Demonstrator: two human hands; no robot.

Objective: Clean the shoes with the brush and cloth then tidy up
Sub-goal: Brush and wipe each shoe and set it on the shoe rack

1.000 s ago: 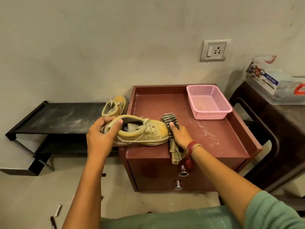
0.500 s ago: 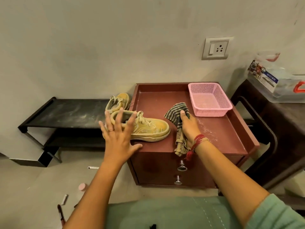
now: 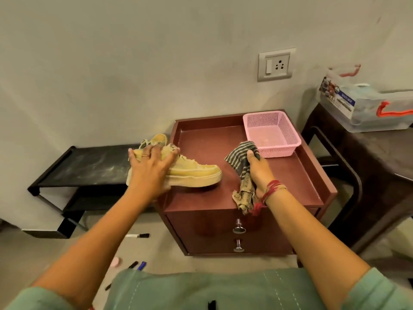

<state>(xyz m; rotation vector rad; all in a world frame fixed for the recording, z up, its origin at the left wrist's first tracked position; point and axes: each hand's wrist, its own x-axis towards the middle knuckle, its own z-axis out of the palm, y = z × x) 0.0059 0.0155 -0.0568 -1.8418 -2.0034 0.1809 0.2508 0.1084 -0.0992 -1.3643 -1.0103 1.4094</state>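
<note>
A yellow shoe lies on the left part of the maroon cabinet top, toe pointing right, heel past the left edge. My left hand grips it from above around the opening and laces. The second yellow shoe stands behind it on the black rack, mostly hidden by my hand. My right hand holds a striped cloth over the cabinet top; the cloth's end hangs over the front edge. No brush is in view.
A pink basket stands at the cabinet's back right corner. The low black rack is to the left. A dark table with a clear plastic box is on the right. Markers lie on the floor.
My left hand, spread open above the shoe half a second ago, has come down and closed on it. The right hand has moved the cloth away from the toe, toward the basket.
</note>
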